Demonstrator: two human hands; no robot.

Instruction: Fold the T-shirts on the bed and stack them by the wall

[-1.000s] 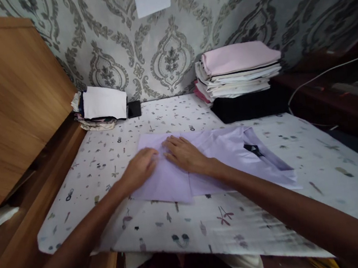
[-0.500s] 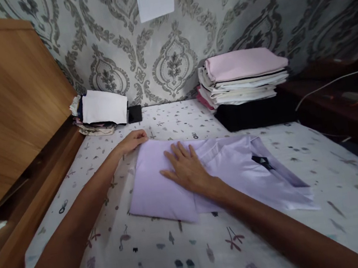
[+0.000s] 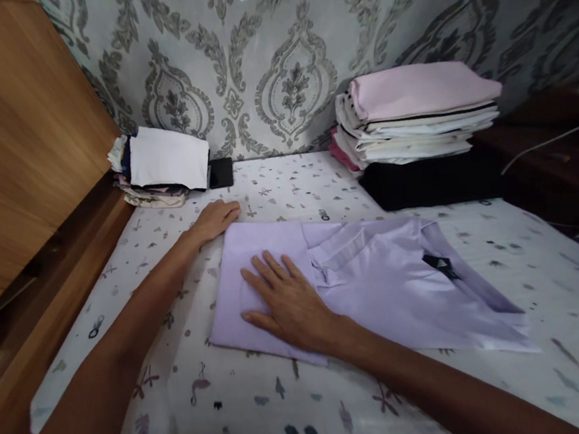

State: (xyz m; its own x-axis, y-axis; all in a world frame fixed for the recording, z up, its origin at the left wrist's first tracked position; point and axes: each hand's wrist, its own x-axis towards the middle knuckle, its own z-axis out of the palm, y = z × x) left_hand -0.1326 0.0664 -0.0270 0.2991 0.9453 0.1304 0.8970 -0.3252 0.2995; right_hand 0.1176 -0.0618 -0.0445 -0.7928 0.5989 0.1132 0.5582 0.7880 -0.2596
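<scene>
A lilac shirt [image 3: 370,256] lies on a printed white sheet, its left part folded over into a flat panel. Its collar end with a dark label [image 3: 439,266] points right. My right hand [image 3: 291,303] rests flat on the folded panel, fingers spread and open. At the panel's far left corner is my left hand [image 3: 213,219], its fingers curled and close together against the sheet. Whether any cloth is between those fingers is hidden.
A stack of folded clothes [image 3: 422,90] with pink on top stands back right, above a black folded cloth [image 3: 430,181]. Back left are a smaller clothes pile [image 3: 168,158] and a dark flat object [image 3: 221,173]. A wooden panel [image 3: 9,141] borders the left side.
My right hand has slid left and nearer to me across the folded panel. My left hand has shifted slightly back from the corner. The view has tilted down a little.
</scene>
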